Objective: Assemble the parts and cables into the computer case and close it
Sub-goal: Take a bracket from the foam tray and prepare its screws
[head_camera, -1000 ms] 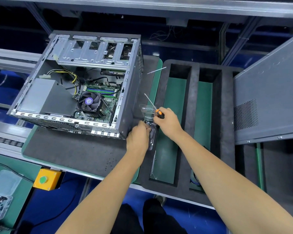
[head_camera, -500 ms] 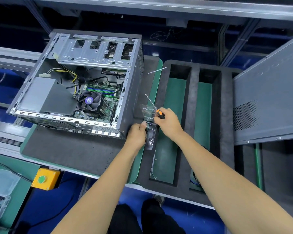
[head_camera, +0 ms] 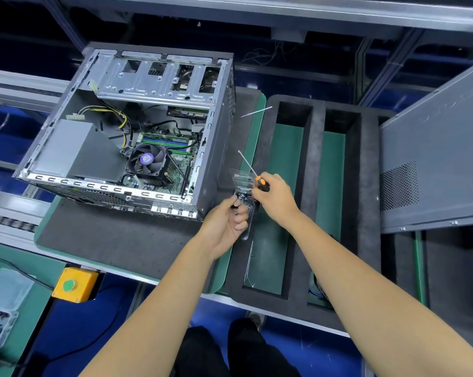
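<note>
Left hand [head_camera: 224,224] pinches a screw from the clear box [head_camera: 243,186], right [head_camera: 273,198] grips the screwdriver [head_camera: 260,182] ready; the open case [head_camera: 137,137] sits just left, so we're fetching fasteners

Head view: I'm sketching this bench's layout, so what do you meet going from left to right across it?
Screw box → yellow button box → open case → left hand → right hand holding the screwdriver → foam tray → side panel.
</note>
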`<action>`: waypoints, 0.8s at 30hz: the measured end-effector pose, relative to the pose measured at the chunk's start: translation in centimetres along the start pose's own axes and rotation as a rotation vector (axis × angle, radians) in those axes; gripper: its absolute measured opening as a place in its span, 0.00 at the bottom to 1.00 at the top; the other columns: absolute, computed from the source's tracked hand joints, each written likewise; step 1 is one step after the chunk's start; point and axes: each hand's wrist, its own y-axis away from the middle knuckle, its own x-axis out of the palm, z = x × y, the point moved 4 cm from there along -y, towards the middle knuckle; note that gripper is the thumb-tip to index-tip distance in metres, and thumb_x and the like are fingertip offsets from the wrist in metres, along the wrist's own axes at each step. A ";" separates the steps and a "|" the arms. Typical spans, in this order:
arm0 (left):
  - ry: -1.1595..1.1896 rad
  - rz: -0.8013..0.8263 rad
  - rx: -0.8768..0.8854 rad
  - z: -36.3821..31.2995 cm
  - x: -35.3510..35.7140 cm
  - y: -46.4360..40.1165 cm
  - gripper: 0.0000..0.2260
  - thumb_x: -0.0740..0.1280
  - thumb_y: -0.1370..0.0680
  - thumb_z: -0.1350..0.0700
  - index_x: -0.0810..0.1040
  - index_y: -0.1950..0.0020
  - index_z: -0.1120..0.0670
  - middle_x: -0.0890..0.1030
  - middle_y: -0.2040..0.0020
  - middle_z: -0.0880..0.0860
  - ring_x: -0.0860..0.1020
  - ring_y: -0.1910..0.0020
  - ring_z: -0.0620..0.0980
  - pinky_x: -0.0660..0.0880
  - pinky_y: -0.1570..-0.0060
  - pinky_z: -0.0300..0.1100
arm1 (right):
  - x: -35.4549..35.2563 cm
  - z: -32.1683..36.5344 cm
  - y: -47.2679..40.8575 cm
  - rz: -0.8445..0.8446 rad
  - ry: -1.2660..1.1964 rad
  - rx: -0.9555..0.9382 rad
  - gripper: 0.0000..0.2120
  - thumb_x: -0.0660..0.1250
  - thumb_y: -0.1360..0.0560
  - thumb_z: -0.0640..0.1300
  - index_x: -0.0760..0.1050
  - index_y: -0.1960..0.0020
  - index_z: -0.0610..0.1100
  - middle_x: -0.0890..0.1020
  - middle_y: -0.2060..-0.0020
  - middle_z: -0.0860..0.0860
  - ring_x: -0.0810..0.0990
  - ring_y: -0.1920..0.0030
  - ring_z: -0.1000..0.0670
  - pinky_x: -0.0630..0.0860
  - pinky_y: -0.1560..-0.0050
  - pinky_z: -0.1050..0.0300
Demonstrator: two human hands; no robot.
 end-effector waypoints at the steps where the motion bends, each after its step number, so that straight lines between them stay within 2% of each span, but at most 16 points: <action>1: 0.035 0.012 0.012 0.0 0.1 0.0 0.11 0.59 0.15 0.56 0.67 0.58 0.52 0.66 0.66 0.49 0.62 0.72 0.44 0.58 0.73 0.35 | 0.0 0.0 0.0 0.001 0.002 -0.001 0.06 0.69 0.24 0.40 0.74 0.58 0.41 0.71 0.60 0.48 0.70 0.61 0.50 0.66 0.60 0.59; 4: 0.098 0.037 0.028 0.1 0.6 -0.2 0.09 0.60 0.16 0.56 0.70 0.56 0.53 0.67 0.66 0.49 0.63 0.72 0.43 0.58 0.73 0.35 | 0.2 -0.1 0.0 0.002 0.006 -0.005 0.06 0.69 0.24 0.40 0.74 0.59 0.42 0.72 0.60 0.47 0.70 0.61 0.51 0.66 0.62 0.60; 7: 0.125 0.079 0.023 0.4 1.0 0.0 0.04 0.64 0.20 0.56 0.73 0.53 0.55 0.70 0.64 0.49 0.66 0.71 0.43 0.61 0.74 0.34 | 0.2 -0.2 0.0 -0.007 0.008 -0.002 0.12 0.69 0.24 0.41 0.69 0.63 0.51 0.71 0.60 0.50 0.70 0.63 0.54 0.66 0.63 0.61; 10: 0.133 0.084 0.001 0.7 0.7 0.4 0.07 0.60 0.16 0.56 0.75 0.49 0.56 0.75 0.62 0.50 0.68 0.69 0.43 0.64 0.74 0.34 | 0.1 -0.2 0.1 -0.015 0.019 -0.005 0.15 0.69 0.24 0.42 0.68 0.64 0.54 0.71 0.61 0.51 0.71 0.63 0.53 0.67 0.62 0.59; 13: 0.189 0.108 -0.005 0.7 0.5 1.0 0.12 0.58 0.15 0.55 0.78 0.41 0.60 0.81 0.57 0.54 0.74 0.67 0.44 0.69 0.71 0.34 | 0.2 -0.2 0.3 -0.011 0.020 -0.006 0.13 0.70 0.24 0.41 0.70 0.63 0.53 0.71 0.60 0.51 0.72 0.61 0.52 0.69 0.59 0.58; 15: 0.243 0.173 -0.018 0.4 0.8 1.7 0.18 0.57 0.14 0.53 0.76 0.33 0.63 0.83 0.45 0.58 0.81 0.57 0.47 0.76 0.63 0.35 | 0.2 -0.2 0.4 -0.003 0.016 0.002 0.13 0.70 0.26 0.39 0.71 0.63 0.53 0.71 0.60 0.51 0.72 0.62 0.53 0.68 0.60 0.59; 17: 0.253 0.259 -0.029 0.2 0.9 2.5 0.22 0.56 0.15 0.51 0.72 0.27 0.65 0.78 0.32 0.62 0.82 0.44 0.52 0.80 0.54 0.38 | 0.2 -0.4 0.6 0.001 0.034 0.004 0.12 0.68 0.26 0.36 0.73 0.61 0.52 0.71 0.60 0.51 0.72 0.61 0.53 0.68 0.60 0.60; 18: 0.251 0.300 -0.037 0.1 1.0 2.9 0.23 0.56 0.15 0.51 0.70 0.26 0.65 0.75 0.29 0.63 0.81 0.38 0.55 0.81 0.49 0.39 | 0.2 -0.5 0.7 0.004 0.046 0.004 0.10 0.67 0.26 0.35 0.75 0.59 0.49 0.72 0.59 0.51 0.72 0.61 0.52 0.69 0.58 0.60; 21: 0.242 0.391 -0.068 0.3 0.7 4.0 0.23 0.53 0.15 0.54 0.69 0.25 0.65 0.71 0.26 0.64 0.73 0.27 0.58 0.72 0.29 0.45 | 0.2 -0.7 0.9 0.013 0.042 -0.005 0.06 0.68 0.26 0.35 0.78 0.56 0.46 0.75 0.57 0.49 0.74 0.58 0.51 0.72 0.53 0.60; 23: 0.192 0.412 -0.066 0.3 0.2 4.6 0.21 0.52 0.15 0.57 0.72 0.26 0.64 0.72 0.26 0.63 0.73 0.27 0.57 0.68 0.27 0.47 | 0.4 -0.6 1.2 0.002 0.012 -0.001 0.06 0.70 0.26 0.36 0.79 0.56 0.47 0.75 0.57 0.49 0.75 0.58 0.51 0.71 0.53 0.61; 24: 0.160 0.406 -0.062 0.3 0.0 5.0 0.20 0.53 0.15 0.58 0.74 0.28 0.63 0.73 0.27 0.62 0.76 0.30 0.55 0.72 0.29 0.45 | 0.4 -0.5 1.3 -0.007 -0.008 0.009 0.06 0.71 0.27 0.37 0.79 0.56 0.48 0.75 0.56 0.48 0.75 0.58 0.51 0.71 0.53 0.61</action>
